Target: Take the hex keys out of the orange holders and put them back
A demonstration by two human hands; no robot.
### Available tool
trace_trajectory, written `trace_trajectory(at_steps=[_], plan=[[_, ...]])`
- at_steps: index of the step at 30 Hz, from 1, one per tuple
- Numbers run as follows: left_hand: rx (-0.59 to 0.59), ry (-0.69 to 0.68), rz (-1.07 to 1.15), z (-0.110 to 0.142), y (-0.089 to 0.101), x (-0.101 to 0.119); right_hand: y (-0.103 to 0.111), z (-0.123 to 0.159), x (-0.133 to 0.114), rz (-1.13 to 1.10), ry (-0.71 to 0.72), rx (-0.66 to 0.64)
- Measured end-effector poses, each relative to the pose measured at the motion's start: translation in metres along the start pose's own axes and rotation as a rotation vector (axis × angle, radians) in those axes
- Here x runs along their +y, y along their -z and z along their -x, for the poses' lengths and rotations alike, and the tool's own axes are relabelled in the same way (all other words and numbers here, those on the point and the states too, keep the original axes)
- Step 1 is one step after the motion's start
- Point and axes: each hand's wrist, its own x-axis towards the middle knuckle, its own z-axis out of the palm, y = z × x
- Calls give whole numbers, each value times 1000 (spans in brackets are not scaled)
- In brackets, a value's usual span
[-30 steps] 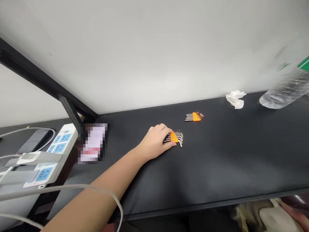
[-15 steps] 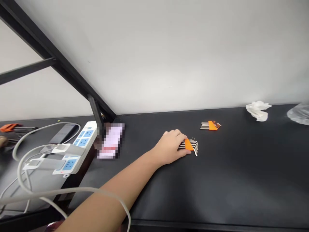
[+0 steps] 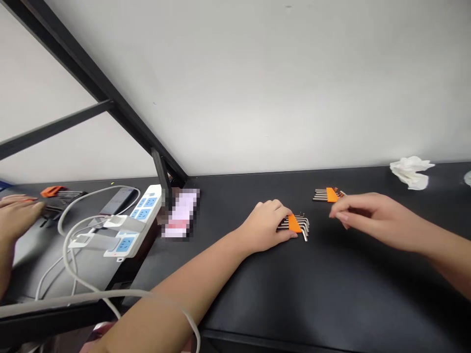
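Note:
My left hand (image 3: 263, 226) rests on the black tabletop, its fingers closed around a hex key set (image 3: 294, 223). That set has an orange holder, and its bent silver ends fan out to the right. The long ends are partly hidden under my fingers. On the right, my right hand (image 3: 371, 215) hangs just above the table with thumb and fingertips drawn together; I see nothing between them. Just behind its fingertips lies a second hex key set (image 3: 331, 195), also in an orange holder, with its bent ends partly covered by the hand.
A white power strip (image 3: 134, 230) with plugs and pale cables stands left, beside a phone (image 3: 117, 201). Another person's hand (image 3: 18, 215) is at far left, near another orange-held set (image 3: 59, 192). A black frame post (image 3: 162, 171), blurred packet (image 3: 183, 211) and crumpled tissue (image 3: 411, 171) are nearby.
My right hand has come into view from the right, close to the second hex key set. My left hand keeps its hold. The view has shifted left, revealing the other person's hand.

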Motion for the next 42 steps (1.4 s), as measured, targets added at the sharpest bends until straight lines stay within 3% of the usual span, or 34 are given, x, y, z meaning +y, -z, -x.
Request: trace_trajectory(at_steps=[4, 8, 15, 22, 31, 42], plan=[[-12, 15, -1, 0, 0, 0, -20, -17, 15, -120, -40, 44], [-2, 19, -14, 0, -1, 0, -40, -8, 25, 14, 97, 21], [4, 10, -26, 0, 2, 3, -56, -18, 16, 141, 341, 22], [51, 55, -61, 2, 0, 4, -69, -40, 6, 172, 308, 8], [18, 53, -44, -1, 3, 1, -67, -49, 6, 95, 296, -42], [5, 33, -62, -3, 2, -1, -67, -48, 8, 119, 266, 70]])
